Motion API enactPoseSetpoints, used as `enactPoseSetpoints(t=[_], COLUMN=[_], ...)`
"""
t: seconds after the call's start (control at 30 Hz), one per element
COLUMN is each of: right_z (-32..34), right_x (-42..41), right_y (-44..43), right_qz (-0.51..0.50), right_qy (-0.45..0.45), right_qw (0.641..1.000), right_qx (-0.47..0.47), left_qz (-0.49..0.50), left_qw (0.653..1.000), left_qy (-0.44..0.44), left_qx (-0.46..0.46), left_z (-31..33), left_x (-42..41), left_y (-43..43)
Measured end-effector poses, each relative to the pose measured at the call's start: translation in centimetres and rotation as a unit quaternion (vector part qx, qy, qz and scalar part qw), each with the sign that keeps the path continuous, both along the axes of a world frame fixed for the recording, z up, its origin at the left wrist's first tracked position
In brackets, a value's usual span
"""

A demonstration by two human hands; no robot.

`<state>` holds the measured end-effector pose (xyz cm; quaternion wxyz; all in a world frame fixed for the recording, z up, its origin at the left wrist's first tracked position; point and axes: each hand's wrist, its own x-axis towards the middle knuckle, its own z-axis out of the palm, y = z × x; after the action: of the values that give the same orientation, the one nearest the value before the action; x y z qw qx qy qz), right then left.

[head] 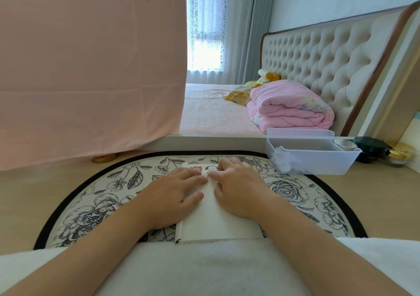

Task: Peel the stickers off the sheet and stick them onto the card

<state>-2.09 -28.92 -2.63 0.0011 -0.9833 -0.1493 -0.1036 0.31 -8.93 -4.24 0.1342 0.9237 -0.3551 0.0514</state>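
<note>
Two stickers (211,169) show, a red one and a dog face, on the sheet (203,167) at the far end of the white card (216,218). Whether the sheet lies on the card or just past it can't be told, as the hands cover the join. The card's long axis runs straight away from the person, its near edge touching the towel (204,268).

The left hand (177,195) lies flat w/ fingers fairly straight, pressing the card down. The right hand (238,188) sits beside it, knuckles up and fingers curled, its index tip meeting the left fingertips just short of the stickers. It's prob. picking at a sticker edge, but no pinch is visible.

The stickers lie just ahead of both hands, w/ the right index nearest the dog face. Bare card for sticking lies btwn the wrists, toward the person. All of it rests on a floral mat (95,195) on the counter (22,195), w/ a clear tray (318,159) off to the right.
</note>
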Motion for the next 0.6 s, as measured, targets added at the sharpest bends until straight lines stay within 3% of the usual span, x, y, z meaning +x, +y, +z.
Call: enactPoseSetpoints(t=[0.47,0.6], right_z=[0.19,-0.15], right_x=[-0.39,-0.60], right_y=[0.03,-0.31], right_qz=[0.032,0.017], right_qy=[-0.002,-0.006], right_qw=[0.997,0.996], right_qx=[0.071,0.085], left_qz=[-0.004,-0.003], left_qw=[0.999,0.994], left_qy=[-0.009,0.021], left_qx=[-0.052,-0.110], left_z=[-0.52,-0.41], left_x=[0.56,0.63], left_y=[0.03,0.55])
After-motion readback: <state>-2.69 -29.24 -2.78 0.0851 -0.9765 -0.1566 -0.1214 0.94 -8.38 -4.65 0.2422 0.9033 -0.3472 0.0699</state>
